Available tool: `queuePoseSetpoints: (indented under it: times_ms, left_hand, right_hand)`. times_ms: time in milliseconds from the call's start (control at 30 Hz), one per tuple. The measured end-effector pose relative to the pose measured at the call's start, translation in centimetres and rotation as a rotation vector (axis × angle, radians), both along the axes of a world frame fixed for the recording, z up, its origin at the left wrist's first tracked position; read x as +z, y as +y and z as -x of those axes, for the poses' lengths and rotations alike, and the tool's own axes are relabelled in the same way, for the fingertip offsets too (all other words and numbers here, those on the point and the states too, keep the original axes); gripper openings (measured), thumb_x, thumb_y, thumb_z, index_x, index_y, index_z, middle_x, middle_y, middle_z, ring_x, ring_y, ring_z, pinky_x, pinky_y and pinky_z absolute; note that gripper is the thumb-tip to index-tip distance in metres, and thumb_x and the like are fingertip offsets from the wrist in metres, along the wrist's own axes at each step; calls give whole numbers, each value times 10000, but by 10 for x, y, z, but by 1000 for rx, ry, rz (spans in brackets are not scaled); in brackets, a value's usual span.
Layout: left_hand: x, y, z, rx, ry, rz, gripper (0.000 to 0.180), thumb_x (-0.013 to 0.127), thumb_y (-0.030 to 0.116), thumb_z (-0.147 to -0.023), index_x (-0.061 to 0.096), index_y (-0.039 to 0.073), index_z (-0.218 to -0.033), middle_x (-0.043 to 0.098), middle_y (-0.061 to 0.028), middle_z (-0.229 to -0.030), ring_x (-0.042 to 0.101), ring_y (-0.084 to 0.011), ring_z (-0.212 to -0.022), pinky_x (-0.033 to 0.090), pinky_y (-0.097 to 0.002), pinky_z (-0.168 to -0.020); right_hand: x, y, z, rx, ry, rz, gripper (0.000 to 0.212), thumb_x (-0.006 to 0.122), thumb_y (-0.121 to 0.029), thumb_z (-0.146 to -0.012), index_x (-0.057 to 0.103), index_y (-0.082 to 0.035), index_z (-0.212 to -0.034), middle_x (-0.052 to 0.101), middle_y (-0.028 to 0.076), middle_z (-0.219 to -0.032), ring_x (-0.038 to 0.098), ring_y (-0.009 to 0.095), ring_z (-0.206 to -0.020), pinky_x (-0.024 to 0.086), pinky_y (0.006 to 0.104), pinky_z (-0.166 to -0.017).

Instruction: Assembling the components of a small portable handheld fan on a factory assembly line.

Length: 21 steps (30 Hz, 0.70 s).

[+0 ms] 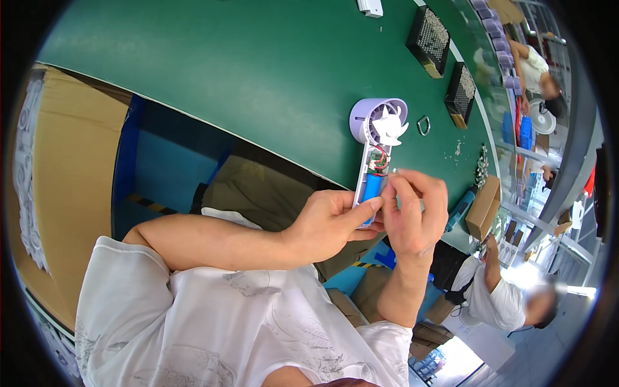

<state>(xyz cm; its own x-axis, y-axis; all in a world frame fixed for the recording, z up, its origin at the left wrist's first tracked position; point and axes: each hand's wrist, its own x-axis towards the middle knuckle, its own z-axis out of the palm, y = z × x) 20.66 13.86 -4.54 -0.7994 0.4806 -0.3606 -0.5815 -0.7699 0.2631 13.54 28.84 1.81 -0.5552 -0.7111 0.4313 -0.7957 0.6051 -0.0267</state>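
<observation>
A handheld fan with an opened handle is held over the table's near edge. It has a lilac ring head [363,121] with white blades [389,127]. Inside the handle sit a green circuit board [376,161] with red wires and a blue cylindrical battery [372,188]. My left hand [325,220] is closed around the lower handle, its thumb over the battery's lower end. Beside the board, my right hand [418,213] is closed in a pinch at the handle's right edge. A tiny pale bit shows by its fingertips, too small and blurred to name.
On the green table [258,71] lie two black trays of small parts, a farther tray [431,40] and a nearer tray [460,95], plus a metal ring [423,125]. A teal tool [461,210] lies by a small cardboard box [483,208]. Another person [493,293] sits at right; a large carton [80,161] stands left.
</observation>
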Motion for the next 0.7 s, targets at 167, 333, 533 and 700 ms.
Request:
queuePoseSetpoints:
  times_ms: [167, 333, 533, 700]
  left_hand:
    - [0, 0, 0, 0, 5, -3, 327, 573, 208, -1122, 687, -83, -1216, 731, -124, -1162, 735, -192, -1080, 638, -350, -992]
    - [-1, 1, 0, -1, 5, -8, 325, 571, 205, -1122, 687, -84, -1216, 729, -123, -1165, 734, -189, -1078, 639, -347, -989]
    - [-2, -1, 0, -20, 17, -6, 318, 559, 201, -1130, 681, -57, -1270, 720, -119, -1191, 719, -200, -1112, 624, -375, -1031]
    - [-5, 1, -1, -35, 22, 17, 324, 570, 211, -1126, 684, -57, -1268, 722, -129, -1197, 727, -214, -1115, 627, -383, -1023]
  right_hand:
    - [-1, 0, 4, -11, 13, -1, 352, 810, 153, -693, 716, 12, -1002, 712, 131, -955, 681, 270, -758, 534, 341, -598]
    - [-5, 1, 6, 43, -1, 78, 341, 794, 171, -705, 689, 15, -989, 741, 142, -966, 657, 250, -703, 524, 325, -565]
    - [-3, 5, 4, 0, -117, 122, 358, 793, 176, -711, 648, 4, -989, 756, 151, -983, 677, 269, -702, 541, 337, -564]
    - [-4, 2, 4, -3, -150, 146, 347, 788, 177, -726, 648, 8, -995, 760, 145, -969, 665, 239, -687, 526, 301, -536]
